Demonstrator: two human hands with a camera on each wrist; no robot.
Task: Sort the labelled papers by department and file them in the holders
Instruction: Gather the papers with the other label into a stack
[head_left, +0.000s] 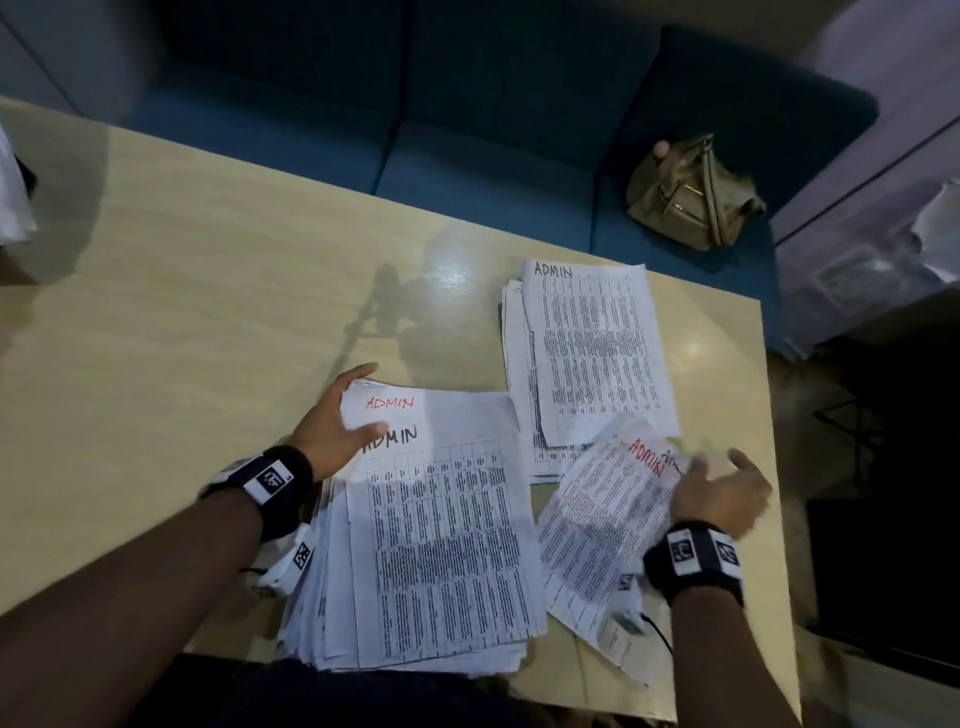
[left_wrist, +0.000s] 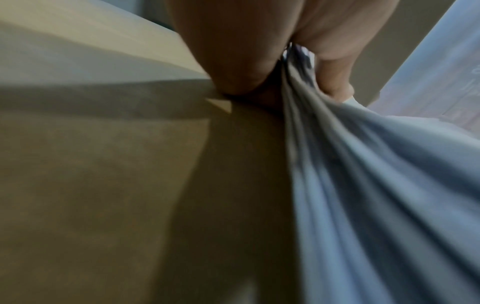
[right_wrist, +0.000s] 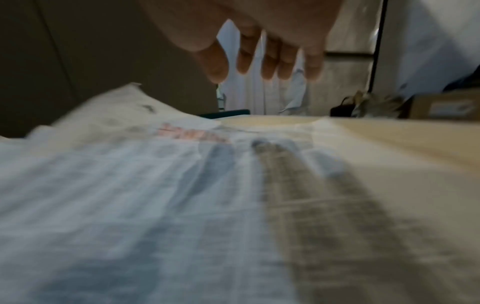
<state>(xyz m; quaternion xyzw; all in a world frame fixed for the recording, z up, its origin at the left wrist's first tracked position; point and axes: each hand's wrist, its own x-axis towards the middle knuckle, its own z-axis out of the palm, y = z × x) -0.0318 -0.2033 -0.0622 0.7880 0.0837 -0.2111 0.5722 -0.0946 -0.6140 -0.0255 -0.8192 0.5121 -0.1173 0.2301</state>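
A thick stack of printed papers lies at the near edge of the table; its top sheet reads ADMIN in black, and the sheet under it reads ADMIN in red. My left hand grips the stack's far left corner, thumb on top. The left wrist view shows the thumb and a finger of the left hand pinching the sheet edges. A loose, blurred sheet with a red ADMIN label lies to the right. Just above that sheet, my right hand hovers, its fingers relaxed and apart from the paper. A second ADMIN pile lies beyond.
A blue sofa runs along the table's far side, with a tan handbag on it. More white paper shows at the left edge. A clear plastic box stands past the table's right end.
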